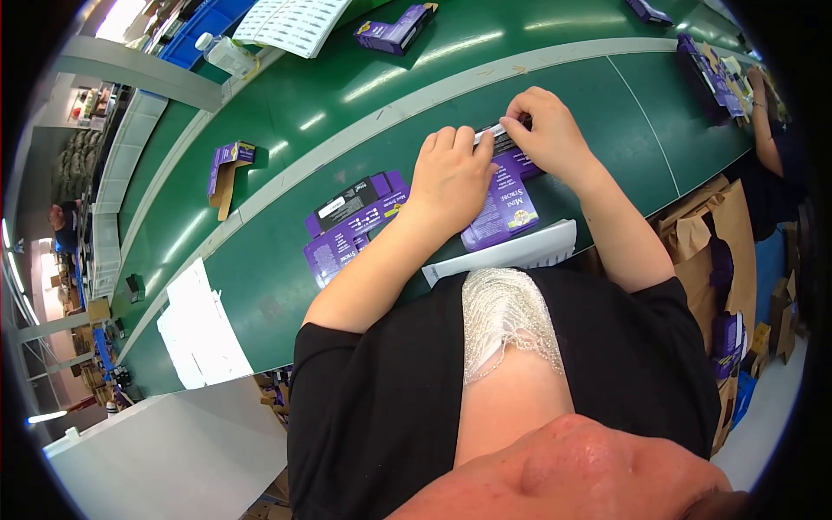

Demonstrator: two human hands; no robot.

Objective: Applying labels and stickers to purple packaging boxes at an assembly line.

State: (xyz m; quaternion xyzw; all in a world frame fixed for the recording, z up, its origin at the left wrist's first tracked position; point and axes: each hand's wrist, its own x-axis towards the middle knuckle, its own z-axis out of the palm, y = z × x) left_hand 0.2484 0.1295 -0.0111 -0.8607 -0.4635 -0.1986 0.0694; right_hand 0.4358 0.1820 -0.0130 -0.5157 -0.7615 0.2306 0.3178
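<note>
A purple folding carton [501, 212] lies on the green table in front of me, its black end panel [500, 144] at the far side with a white label strip [490, 133] on it. My left hand [451, 178] rests flat over the carton's left part, fingers stretched out toward the strip. At the strip's right end, the thumb and forefinger of my right hand [546, 130] are pinched together; what lies between them is too small to make out. Left of my left forearm, more flattened purple cartons [355, 221] with a black panel are partly covered by the arm.
White paper sheets [199, 325] lie at the left, and a white printed sheet [511, 251] sits against my front. Beyond the pale rail are an open purple carton [227, 173], another carton [394, 30] and a bottle [227, 56]. A co-worker's arm [765, 130] handles cartons far right.
</note>
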